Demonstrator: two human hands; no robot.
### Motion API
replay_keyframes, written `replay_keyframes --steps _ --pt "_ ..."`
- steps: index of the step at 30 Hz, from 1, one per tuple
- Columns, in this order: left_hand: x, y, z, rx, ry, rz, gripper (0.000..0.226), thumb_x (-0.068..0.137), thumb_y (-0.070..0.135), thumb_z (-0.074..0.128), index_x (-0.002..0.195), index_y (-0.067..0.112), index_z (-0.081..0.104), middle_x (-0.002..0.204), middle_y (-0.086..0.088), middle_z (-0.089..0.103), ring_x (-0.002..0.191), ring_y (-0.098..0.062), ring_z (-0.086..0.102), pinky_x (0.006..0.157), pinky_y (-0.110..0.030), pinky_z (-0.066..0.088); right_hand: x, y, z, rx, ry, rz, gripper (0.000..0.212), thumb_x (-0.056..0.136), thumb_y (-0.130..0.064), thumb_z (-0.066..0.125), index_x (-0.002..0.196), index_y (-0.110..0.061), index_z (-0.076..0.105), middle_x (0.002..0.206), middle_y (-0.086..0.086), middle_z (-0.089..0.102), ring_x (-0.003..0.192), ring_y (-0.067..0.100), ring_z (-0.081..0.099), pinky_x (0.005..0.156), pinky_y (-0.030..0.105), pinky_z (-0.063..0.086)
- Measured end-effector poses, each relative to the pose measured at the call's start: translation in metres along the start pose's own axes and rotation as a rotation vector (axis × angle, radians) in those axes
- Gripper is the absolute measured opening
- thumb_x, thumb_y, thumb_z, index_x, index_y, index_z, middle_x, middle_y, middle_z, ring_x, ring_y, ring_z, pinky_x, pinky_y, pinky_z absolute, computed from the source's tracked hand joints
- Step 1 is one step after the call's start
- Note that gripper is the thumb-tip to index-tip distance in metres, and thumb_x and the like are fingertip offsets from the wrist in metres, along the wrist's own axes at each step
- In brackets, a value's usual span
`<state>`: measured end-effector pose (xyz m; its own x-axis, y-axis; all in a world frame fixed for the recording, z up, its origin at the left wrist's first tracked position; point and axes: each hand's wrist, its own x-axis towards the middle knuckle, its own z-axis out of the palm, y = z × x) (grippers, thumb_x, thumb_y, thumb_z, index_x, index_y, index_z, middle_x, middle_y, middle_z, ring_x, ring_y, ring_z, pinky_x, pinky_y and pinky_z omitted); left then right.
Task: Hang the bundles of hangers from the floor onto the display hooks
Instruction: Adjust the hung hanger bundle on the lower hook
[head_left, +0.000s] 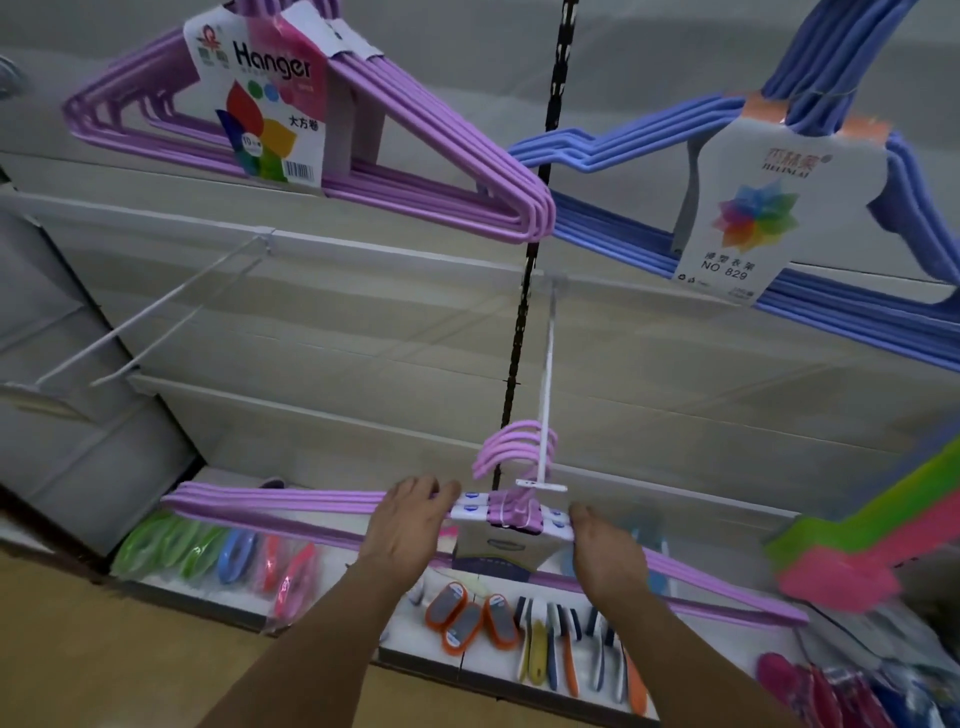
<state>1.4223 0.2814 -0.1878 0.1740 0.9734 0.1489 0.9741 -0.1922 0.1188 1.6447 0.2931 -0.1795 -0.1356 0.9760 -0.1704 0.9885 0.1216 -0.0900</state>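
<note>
- Purple hangers (415, 156) and blue hangers (623, 228) hang overhead; scrub brushes (470, 621) lie on the shelf (431, 657) below.
- Both grips clamp the purple bundle (511, 514): left hand (410, 525) and right hand (605, 551) flank its label, its crooks looped over the white display hook (545, 395).

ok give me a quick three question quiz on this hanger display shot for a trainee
1. True or false: the hooks of the purple plastic hanger bundle held in both hands are already around the white wire display hook.
2. Which colour is the hanger bundle hanging at upper right: A green, B blue, C pink?
3. Fill in: the left hand and right hand hold the bundle on either side of its white ____ label.

Key: 1 true; 2 B, the blue plastic hanger bundle; 3 cardboard.
</note>
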Motion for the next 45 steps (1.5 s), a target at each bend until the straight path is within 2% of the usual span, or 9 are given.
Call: replay_keyframes --steps 3,8,12,16,19,22,26,32,45 --pt "0.017 0.018 0.000 -0.018 -0.070 -0.055 0.046 0.089 0.003 0.046 0.133 0.020 0.044 0.117 -0.005 0.052 0.108 -0.022 0.047 0.087 -0.029 0.035 0.003 0.014 -0.002 -0.004 -0.036 0.047 0.028 0.093 -0.004 0.039 0.119 -0.014 0.044 0.117 0.006 0.056 0.103 0.023 0.059 0.068 0.026 0.033" --pt "0.017 0.023 0.013 -0.062 -0.171 -0.091 0.057 0.087 0.003 0.043 0.141 0.019 0.034 0.130 -0.004 0.045 0.119 -0.022 0.041 0.101 -0.031 0.033 -0.010 0.026 -0.004 0.044 -0.024 -0.047 0.033 0.093 -0.025 0.046 0.125 -0.017 0.043 0.121 0.005 0.054 0.109 0.025 0.054 0.084 0.028 0.039" --pt "0.010 0.025 0.018 -0.143 -0.206 -0.088 0.064 0.091 0.005 0.041 0.150 0.020 0.021 0.137 -0.005 0.042 0.121 -0.023 0.042 0.099 -0.032 0.036 -0.031 0.033 0.006 0.079 -0.014 -0.098 0.058 0.088 -0.049 0.023 0.139 -0.021 0.031 0.134 0.000 0.043 0.121 0.017 0.041 0.109 0.035 0.025" --pt "-0.001 0.026 0.015 -0.166 -0.210 -0.080 0.063 0.094 0.010 0.038 0.151 0.025 0.017 0.144 -0.003 0.038 0.127 -0.023 0.039 0.105 -0.033 0.030 -0.043 0.029 0.015 0.168 0.018 -0.111 0.071 0.085 -0.056 0.029 0.147 -0.025 0.017 0.150 -0.004 0.026 0.137 0.016 0.026 0.117 0.040 0.008" --pt "-0.006 0.027 0.010 -0.200 -0.274 -0.084 0.062 0.097 0.025 0.039 0.152 0.025 0.009 0.154 -0.002 0.023 0.141 -0.023 0.021 0.115 -0.035 0.016 -0.046 0.010 0.017 0.196 0.081 -0.146 0.078 0.080 -0.062 0.006 0.149 -0.028 0.019 0.150 -0.003 0.029 0.136 0.018 0.030 0.115 0.041 0.017" --pt "-0.007 0.026 0.012 -0.251 -0.353 -0.121 0.067 0.098 0.040 0.037 0.152 0.027 0.000 0.160 -0.001 0.003 0.147 -0.022 0.001 0.118 -0.040 0.004 -0.037 -0.003 0.019 0.199 0.132 -0.086 0.055 0.097 -0.049 0.017 0.147 -0.028 0.025 0.138 0.000 0.044 0.126 0.018 0.041 0.109 0.037 0.028" --pt "-0.005 0.026 0.018 -0.230 -0.280 -0.129 0.063 0.096 0.058 0.026 0.151 0.035 0.007 0.159 -0.001 0.010 0.146 -0.022 0.008 0.117 -0.040 0.009 -0.027 -0.005 0.024 0.154 0.188 -0.025 0.045 0.103 -0.034 0.030 0.147 -0.030 0.024 0.136 -0.001 0.045 0.123 0.018 0.042 0.104 0.034 0.031" --pt "0.002 0.029 0.036 -0.210 -0.071 -0.146 0.050 0.098 0.052 0.026 0.146 0.035 0.027 0.153 0.000 0.027 0.141 -0.024 0.021 0.115 -0.044 0.019 -0.014 -0.010 0.039 0.190 0.288 0.039 0.045 0.102 -0.029 0.035 0.146 -0.030 0.028 0.141 0.000 0.044 0.129 0.021 0.039 0.111 0.040 0.026" --pt "0.064 0.031 0.043 -0.181 0.070 -0.169 0.046 0.101 0.045 0.028 0.143 0.028 0.032 0.147 0.007 0.037 0.138 -0.023 0.026 0.113 -0.044 0.020 0.049 -0.003 0.019 0.281 0.356 0.085 0.040 0.101 -0.033 0.036 0.141 -0.032 0.039 0.126 0.000 0.055 0.120 0.021 0.048 0.107 0.042 0.030"
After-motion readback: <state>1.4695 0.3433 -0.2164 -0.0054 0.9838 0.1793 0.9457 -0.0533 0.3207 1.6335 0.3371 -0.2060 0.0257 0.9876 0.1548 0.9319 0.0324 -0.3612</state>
